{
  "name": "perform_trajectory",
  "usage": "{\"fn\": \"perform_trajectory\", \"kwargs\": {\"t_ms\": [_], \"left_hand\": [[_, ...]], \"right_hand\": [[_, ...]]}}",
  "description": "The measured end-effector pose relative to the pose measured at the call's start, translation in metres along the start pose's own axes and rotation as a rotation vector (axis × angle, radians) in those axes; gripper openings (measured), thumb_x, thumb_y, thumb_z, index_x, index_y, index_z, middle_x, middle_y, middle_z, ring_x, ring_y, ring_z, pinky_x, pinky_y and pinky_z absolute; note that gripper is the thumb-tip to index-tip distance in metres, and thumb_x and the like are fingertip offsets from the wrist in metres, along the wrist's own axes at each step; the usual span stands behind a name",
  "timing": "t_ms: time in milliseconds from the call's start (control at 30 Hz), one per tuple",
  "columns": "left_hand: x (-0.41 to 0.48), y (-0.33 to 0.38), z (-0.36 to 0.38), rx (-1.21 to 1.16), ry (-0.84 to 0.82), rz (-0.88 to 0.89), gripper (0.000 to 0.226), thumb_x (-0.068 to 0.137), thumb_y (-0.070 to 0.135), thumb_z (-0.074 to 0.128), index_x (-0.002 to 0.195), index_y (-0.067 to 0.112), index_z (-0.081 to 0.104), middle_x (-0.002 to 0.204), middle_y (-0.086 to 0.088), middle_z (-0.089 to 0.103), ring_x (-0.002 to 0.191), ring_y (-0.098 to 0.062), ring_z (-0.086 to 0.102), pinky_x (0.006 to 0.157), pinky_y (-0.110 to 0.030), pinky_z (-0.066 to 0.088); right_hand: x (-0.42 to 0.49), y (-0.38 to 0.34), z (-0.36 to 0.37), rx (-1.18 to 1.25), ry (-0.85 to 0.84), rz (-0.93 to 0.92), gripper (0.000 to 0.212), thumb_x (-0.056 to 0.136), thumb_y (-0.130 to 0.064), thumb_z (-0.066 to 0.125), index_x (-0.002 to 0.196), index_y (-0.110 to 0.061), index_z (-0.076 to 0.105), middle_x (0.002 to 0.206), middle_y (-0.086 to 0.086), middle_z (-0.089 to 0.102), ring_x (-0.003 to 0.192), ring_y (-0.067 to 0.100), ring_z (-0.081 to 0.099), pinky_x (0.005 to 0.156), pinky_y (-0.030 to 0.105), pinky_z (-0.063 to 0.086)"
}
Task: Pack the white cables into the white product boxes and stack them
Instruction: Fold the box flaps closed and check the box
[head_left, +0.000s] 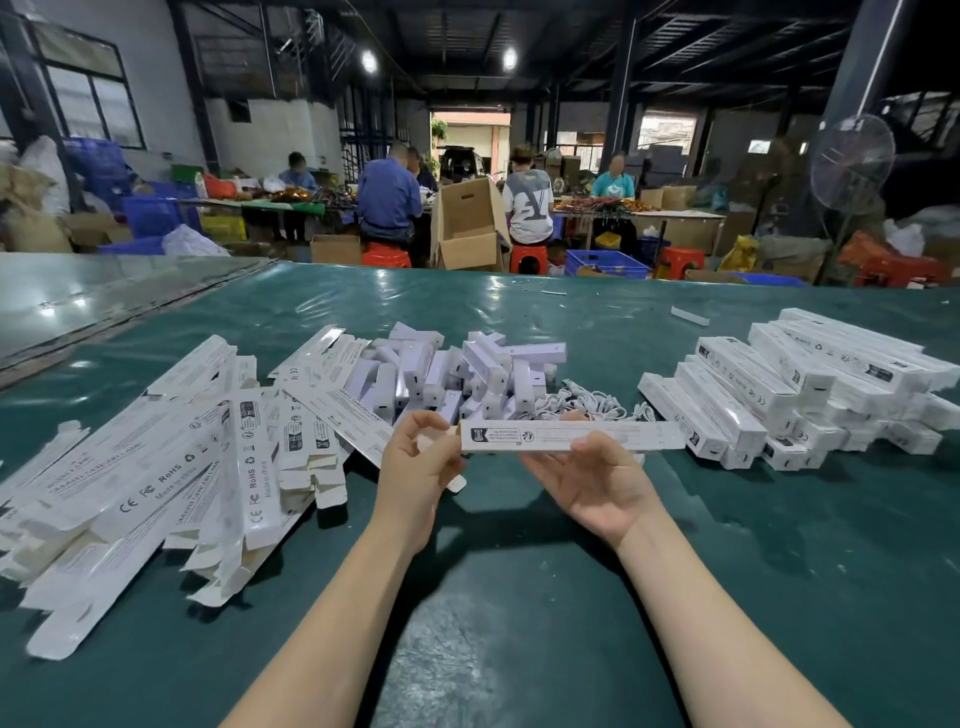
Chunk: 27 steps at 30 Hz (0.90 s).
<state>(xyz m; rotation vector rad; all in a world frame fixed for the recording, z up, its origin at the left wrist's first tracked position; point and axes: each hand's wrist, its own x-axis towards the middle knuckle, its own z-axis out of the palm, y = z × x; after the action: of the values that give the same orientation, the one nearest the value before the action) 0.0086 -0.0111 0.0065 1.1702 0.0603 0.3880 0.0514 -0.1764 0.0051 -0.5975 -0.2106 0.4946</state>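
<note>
Centrally, just above the near part of the glossy green table cover (519, 597), a long white cardboard product box (571, 435) is held level, lying left to right between both hands. It is slim and square-sided, with a dark logo block and small printed marks near its left end and fine grey lettering along its near face. The left hand (415, 467) has its fingers curled at the box's left end, thumb and forefinger pinching there, and a small white rounded flap (456, 484) shows just below that hand. The right hand (597, 483) lies palm up under the box's middle, fingers curled up round its near face. Just beyond the box lies a tangle of thin white cables (587, 402), touching a heap of small white blocks (467, 374) to its left. A sprawl of flat unfolded white cartons (156, 467) covers the left side, and stacked closed white boxes (805, 384) sit on the right.
</note>
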Motion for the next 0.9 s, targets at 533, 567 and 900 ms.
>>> {"fn": "perform_trajectory", "kwargs": {"t_ms": [533, 567, 900], "left_hand": [[0.001, -0.002, -0.003, 0.009, 0.103, 0.077, 0.013, 0.083, 0.008, 0.063, 0.074, 0.017, 0.061, 0.064, 0.010, 0.065, 0.061, -0.004, 0.057, 0.056, -0.013, 0.049], [0.000, -0.002, -0.001, -0.035, 0.092, 0.067, 0.014, 0.084, 0.007, 0.062, 0.073, 0.016, 0.061, 0.061, 0.011, 0.065, 0.057, -0.003, 0.057, 0.056, -0.013, 0.049], [-0.004, 0.002, 0.007, -0.084, 0.092, 0.049, 0.022, 0.087, 0.002, 0.056, 0.068, 0.013, 0.052, 0.066, 0.001, 0.066, 0.062, -0.016, 0.059, 0.057, -0.017, 0.053]], "right_hand": [[0.004, 0.001, -0.006, -0.049, 0.046, -0.077, 0.030, 0.065, 0.006, 0.047, 0.068, -0.012, 0.071, 0.076, 0.012, 0.072, 0.072, 0.027, 0.071, 0.062, 0.035, 0.059], [0.004, 0.000, -0.006, -0.048, 0.047, -0.079, 0.030, 0.064, 0.006, 0.048, 0.066, -0.012, 0.072, 0.076, 0.012, 0.072, 0.071, 0.027, 0.071, 0.061, 0.033, 0.058], [0.003, 0.002, -0.003, -0.024, -0.006, -0.075, 0.050, 0.021, 0.002, 0.087, 0.067, -0.010, 0.072, 0.077, 0.014, 0.072, 0.075, 0.028, 0.071, 0.064, 0.033, 0.059]]}}
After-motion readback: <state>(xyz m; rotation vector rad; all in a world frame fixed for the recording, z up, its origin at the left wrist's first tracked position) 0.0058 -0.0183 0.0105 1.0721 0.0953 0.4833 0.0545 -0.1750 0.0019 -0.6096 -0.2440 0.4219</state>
